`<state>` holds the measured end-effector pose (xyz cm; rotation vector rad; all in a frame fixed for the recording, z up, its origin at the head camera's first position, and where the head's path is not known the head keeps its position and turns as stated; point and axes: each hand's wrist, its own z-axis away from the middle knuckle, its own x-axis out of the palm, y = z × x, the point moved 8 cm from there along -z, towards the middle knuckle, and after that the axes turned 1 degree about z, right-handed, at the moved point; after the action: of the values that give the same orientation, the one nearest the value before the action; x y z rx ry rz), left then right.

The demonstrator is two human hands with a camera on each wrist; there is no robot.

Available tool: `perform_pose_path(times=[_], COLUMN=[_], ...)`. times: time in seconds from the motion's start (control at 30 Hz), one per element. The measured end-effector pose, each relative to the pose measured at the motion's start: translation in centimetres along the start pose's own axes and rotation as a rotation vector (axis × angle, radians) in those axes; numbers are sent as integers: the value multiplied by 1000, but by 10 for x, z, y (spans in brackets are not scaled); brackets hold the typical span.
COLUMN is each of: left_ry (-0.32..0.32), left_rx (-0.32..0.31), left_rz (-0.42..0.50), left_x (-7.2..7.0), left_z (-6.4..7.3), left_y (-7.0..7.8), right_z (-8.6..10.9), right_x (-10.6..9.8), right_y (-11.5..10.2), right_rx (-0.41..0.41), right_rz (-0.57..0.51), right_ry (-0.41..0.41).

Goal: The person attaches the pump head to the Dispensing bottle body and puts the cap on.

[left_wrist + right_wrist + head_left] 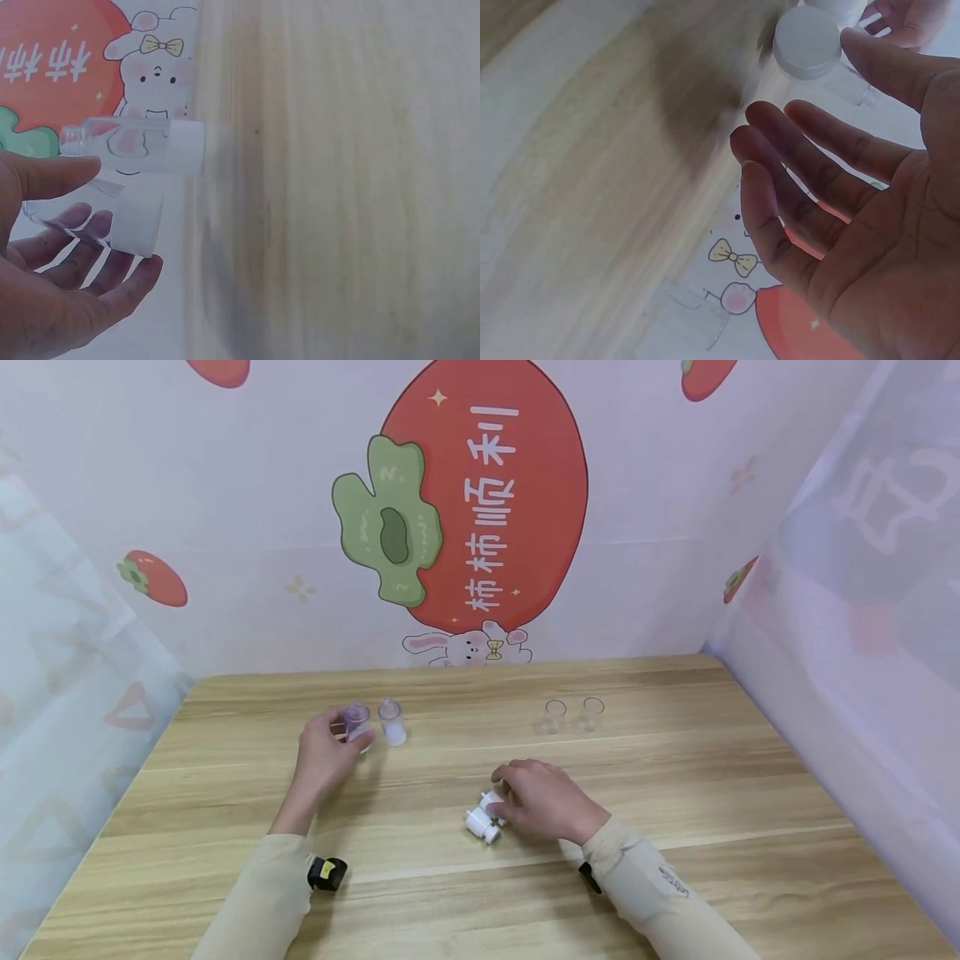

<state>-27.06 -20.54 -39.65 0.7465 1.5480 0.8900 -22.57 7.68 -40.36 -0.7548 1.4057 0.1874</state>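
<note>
Toward the back left, my left hand [324, 752] curls its thumb and fingers round a clear bottle [357, 717] with a white base. Just right of it stands a second such bottle [392, 723]. In the left wrist view, the fingers lie beside the held bottle's white base [136, 221]. My right hand [543, 800] hovers at two small white pump heads [480, 824] lying side by side. In the right wrist view its fingers are spread and loosely bent, with the thumb tip right at a white pump head's round end [808, 37].
Two clear caps [553, 720] stand side by side at the back right of the wooden table [420, 902]. A printed cloth wall [645, 568] rises behind the table, with more cloth on both sides.
</note>
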Motion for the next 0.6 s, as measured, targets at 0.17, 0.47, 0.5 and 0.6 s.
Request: perform_pose_path(times=[0.17, 0.47, 0.5, 0.6], left_ry=[-5, -8, -7, -2], left_rx=[17, 83, 89, 109], left_rz=[17, 27, 28, 21], left_x=[1, 2, 3, 5], left_z=[4, 14, 15, 17], left_y=[9, 31, 33, 40], right_z=[-1, -1, -1, -1], right_x=[1, 0, -1, -1], right_y=[-1, -1, -1, -1], right_rx=[-4, -20, -22, -31], right_rz=[12, 22, 22, 24], right_ry=[-11, 2, 5, 13])
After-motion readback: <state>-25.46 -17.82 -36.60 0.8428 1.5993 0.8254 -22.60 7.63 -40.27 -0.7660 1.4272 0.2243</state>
